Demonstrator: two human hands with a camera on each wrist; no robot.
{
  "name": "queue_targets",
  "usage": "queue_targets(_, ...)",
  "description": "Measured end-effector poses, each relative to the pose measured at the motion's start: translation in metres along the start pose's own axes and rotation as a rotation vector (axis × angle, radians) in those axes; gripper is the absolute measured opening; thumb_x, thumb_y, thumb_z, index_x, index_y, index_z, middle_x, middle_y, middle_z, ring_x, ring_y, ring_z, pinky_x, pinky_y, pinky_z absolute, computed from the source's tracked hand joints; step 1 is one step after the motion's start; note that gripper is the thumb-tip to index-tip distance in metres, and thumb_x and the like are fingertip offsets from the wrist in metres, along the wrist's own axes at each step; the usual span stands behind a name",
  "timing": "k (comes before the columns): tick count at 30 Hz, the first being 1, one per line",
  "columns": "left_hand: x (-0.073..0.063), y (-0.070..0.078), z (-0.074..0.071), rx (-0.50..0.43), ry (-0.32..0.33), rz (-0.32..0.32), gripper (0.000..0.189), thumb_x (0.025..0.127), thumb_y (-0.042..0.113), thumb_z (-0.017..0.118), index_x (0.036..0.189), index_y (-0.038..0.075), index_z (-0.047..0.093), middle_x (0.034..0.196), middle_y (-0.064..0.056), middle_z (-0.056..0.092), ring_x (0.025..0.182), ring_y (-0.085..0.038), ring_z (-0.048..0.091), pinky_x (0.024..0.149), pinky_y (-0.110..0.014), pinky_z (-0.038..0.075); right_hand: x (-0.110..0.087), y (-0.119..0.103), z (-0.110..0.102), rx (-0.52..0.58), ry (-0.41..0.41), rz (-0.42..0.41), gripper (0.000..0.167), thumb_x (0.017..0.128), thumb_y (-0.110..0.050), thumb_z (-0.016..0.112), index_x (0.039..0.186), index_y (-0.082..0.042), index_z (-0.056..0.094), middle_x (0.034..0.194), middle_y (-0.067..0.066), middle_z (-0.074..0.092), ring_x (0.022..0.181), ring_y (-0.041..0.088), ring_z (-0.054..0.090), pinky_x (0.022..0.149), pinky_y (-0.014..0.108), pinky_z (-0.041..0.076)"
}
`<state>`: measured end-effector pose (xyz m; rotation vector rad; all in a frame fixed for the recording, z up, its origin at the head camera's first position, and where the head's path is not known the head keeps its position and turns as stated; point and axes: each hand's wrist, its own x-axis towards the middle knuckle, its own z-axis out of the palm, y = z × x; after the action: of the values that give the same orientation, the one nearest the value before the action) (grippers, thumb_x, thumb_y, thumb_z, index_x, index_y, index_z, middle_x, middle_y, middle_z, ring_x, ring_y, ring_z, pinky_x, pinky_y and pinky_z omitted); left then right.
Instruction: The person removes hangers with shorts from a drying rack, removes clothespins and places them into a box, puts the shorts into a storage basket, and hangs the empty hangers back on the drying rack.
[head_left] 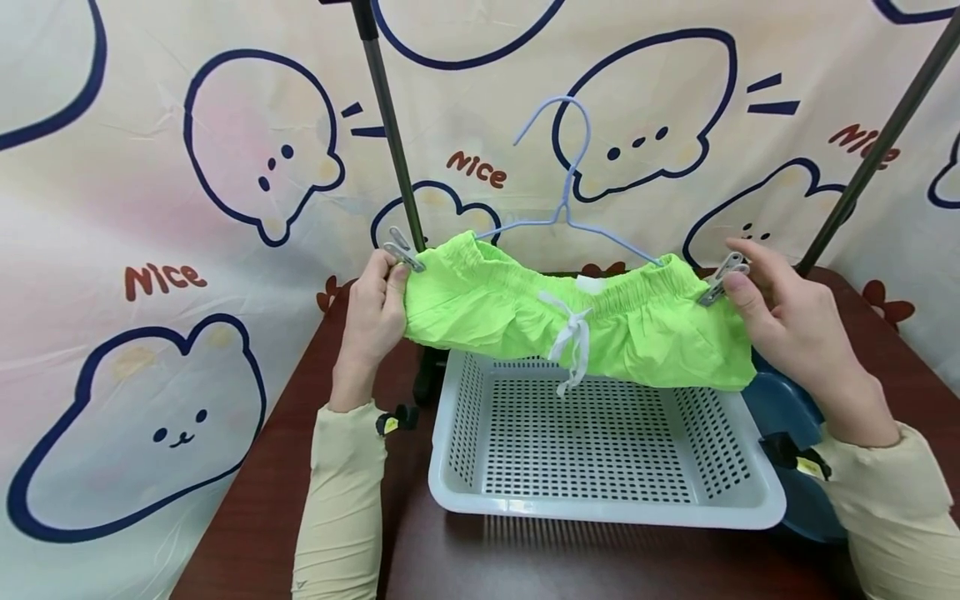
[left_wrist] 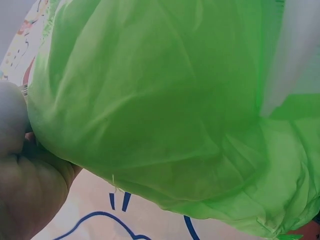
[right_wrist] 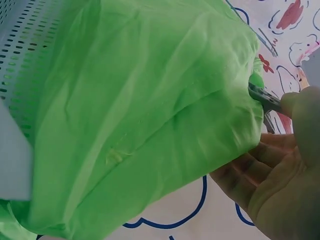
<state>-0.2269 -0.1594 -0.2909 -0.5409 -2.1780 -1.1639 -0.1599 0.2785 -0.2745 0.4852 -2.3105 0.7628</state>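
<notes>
Lime-green shorts (head_left: 510,300) with a white drawstring (head_left: 573,337) hang from a pale blue hanger (head_left: 564,212) in the head view. At the left end of the waistband a grey clothespin (head_left: 405,252) clips the cloth. My left hand (head_left: 373,308) grips the shorts' left edge just below that clothespin, its fingers partly behind the fabric. On the other side my right hand (head_left: 798,325) pinches a second grey clothespin (head_left: 722,279) at the waistband's right end. The right wrist view shows the thumb on this clothespin (right_wrist: 265,97) and other fingers behind the green cloth (right_wrist: 165,120).
A white perforated basket (head_left: 607,510) stands on the dark brown table (head_left: 480,558) below the shorts. Blue plastic (head_left: 806,500) shows right of it, partly under my right arm. Dark poles (head_left: 393,125) rise behind, before a cartoon-printed curtain (head_left: 135,433).
</notes>
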Motion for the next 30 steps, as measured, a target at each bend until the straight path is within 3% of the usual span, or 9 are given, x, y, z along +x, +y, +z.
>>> queue_targets(8, -0.001, 0.0, -0.001, -0.002, 0.006, 0.007, 0.02, 0.103, 0.013, 0.046, 0.097, -0.006, 0.05, 0.077, -0.012, 0.048, 0.061, -0.016, 0.038, 0.057, -0.022, 0.033, -0.003, -0.006, -0.008, -0.001, -0.011, 0.001, 0.037, 0.096, -0.013, 0.063, 0.131, -0.003, 0.059, 0.101, 0.024, 0.068, 0.086, -0.03, 0.042, 0.078, -0.005, 0.034)
queue_targets(16, 0.0, -0.001, -0.001, -0.009, 0.008, 0.008, 0.02, 0.103, 0.012, 0.046, 0.096, -0.006, 0.05, 0.077, -0.012, 0.047, 0.062, -0.015, 0.04, 0.057, -0.021, 0.033, -0.004, -0.01, -0.014, -0.029, -0.027, -0.023, 0.038, 0.094, -0.012, 0.066, 0.129, -0.002, 0.059, 0.091, 0.021, 0.068, 0.083, -0.031, 0.041, 0.074, -0.004, 0.035)
queue_targets(22, 0.001, 0.0, -0.001, -0.008, 0.004, 0.005, 0.019, 0.103, 0.012, 0.047, 0.096, -0.006, 0.05, 0.076, -0.012, 0.046, 0.063, -0.017, 0.04, 0.058, -0.022, 0.033, -0.004, -0.013, -0.017, -0.032, -0.017, -0.01, 0.041, 0.088, -0.006, 0.071, 0.127, -0.002, 0.06, 0.089, -0.005, 0.062, 0.075, -0.028, 0.043, 0.07, -0.003, 0.038)
queue_targets(24, 0.001, 0.0, -0.001, -0.008, 0.003, 0.004, 0.019, 0.103, 0.012, 0.047, 0.097, -0.006, 0.05, 0.077, -0.012, 0.047, 0.064, -0.017, 0.04, 0.058, -0.022, 0.033, -0.005, -0.014, -0.018, -0.033, -0.029, 0.0, 0.041, 0.087, -0.006, 0.072, 0.127, -0.002, 0.061, 0.091, -0.007, 0.06, 0.072, -0.025, 0.043, 0.069, -0.002, 0.038)
queue_targets(30, 0.0, 0.001, -0.003, 0.001, 0.007, -0.002, 0.019, 0.103, 0.012, 0.047, 0.097, -0.005, 0.05, 0.077, -0.012, 0.047, 0.064, -0.017, 0.039, 0.059, -0.022, 0.033, -0.007, -0.014, -0.025, -0.066, -0.087, 0.022, 0.043, 0.087, -0.007, 0.074, 0.127, -0.003, 0.061, 0.094, 0.015, 0.068, 0.073, -0.022, 0.042, 0.066, -0.002, 0.037)
